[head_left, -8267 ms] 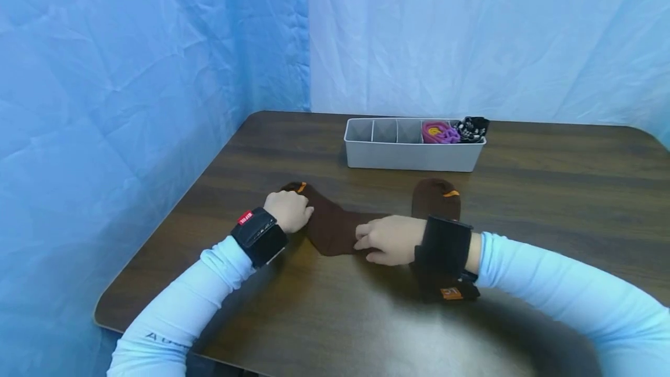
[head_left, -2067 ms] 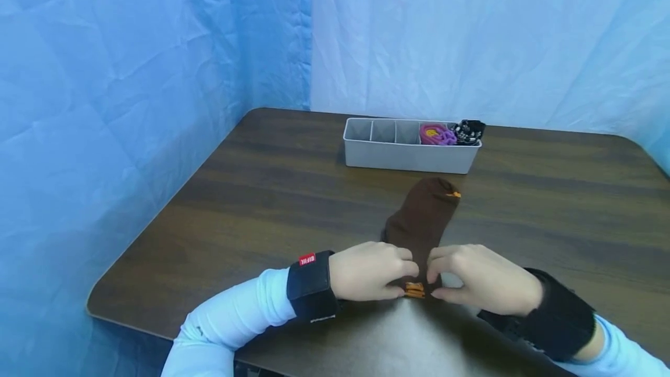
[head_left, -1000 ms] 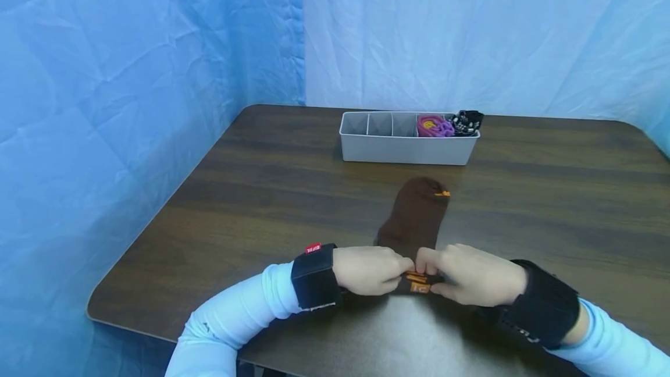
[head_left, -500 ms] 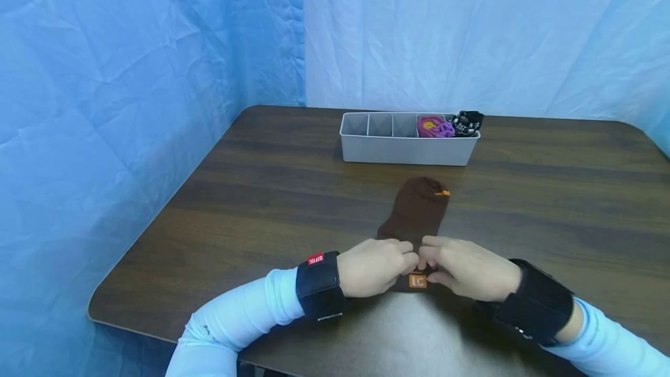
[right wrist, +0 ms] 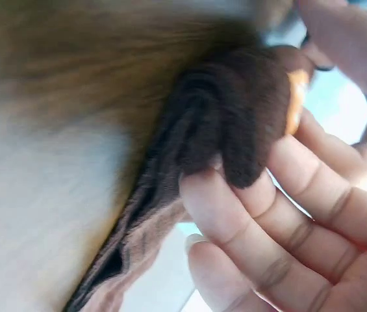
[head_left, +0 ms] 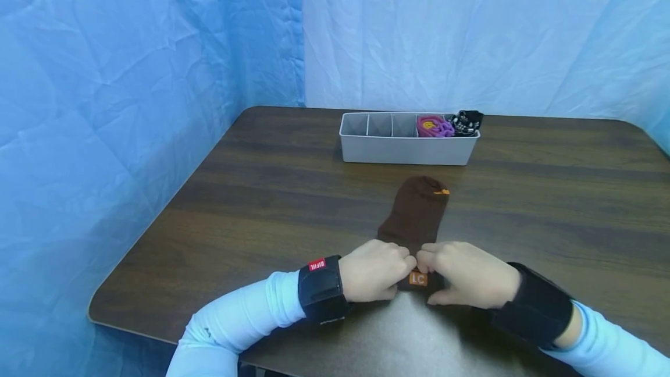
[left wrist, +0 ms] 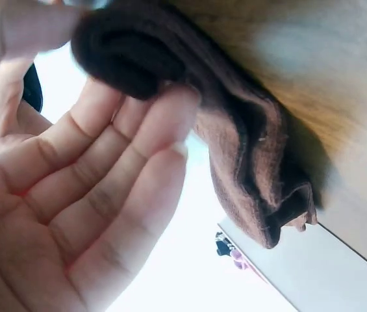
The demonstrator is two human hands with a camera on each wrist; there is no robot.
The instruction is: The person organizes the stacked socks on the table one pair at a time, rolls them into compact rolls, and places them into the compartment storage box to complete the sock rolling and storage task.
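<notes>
A pair of brown socks [head_left: 415, 211] lies stacked on the table, toes with an orange mark pointing away from me. The near end is folded over into a thick roll, and an orange "LC" label [head_left: 418, 278] shows on it. My left hand [head_left: 376, 270] holds the left side of this fold. From the right, my right hand [head_left: 471, 275] holds it too, fingertips on top and thumb low at the near side. In the left wrist view the rolled cuff [left wrist: 121, 62] sits between thumb and fingers. The right wrist view shows fingers curled against the folded layers [right wrist: 235, 123].
A grey divided box [head_left: 403, 151] stands beyond the socks. Its right compartments hold a rolled purple and pink item [head_left: 436, 127] and a black-and-white patterned cloth item [head_left: 466, 123]. The dark wooden table [head_left: 251, 208] has blue sheets [head_left: 157, 74] behind it and at its left.
Earlier, one sock lay crosswise over the other; now they lie together. The near end has been folded up, shortening the stack and turning the label up. Both hands stay at that end.
</notes>
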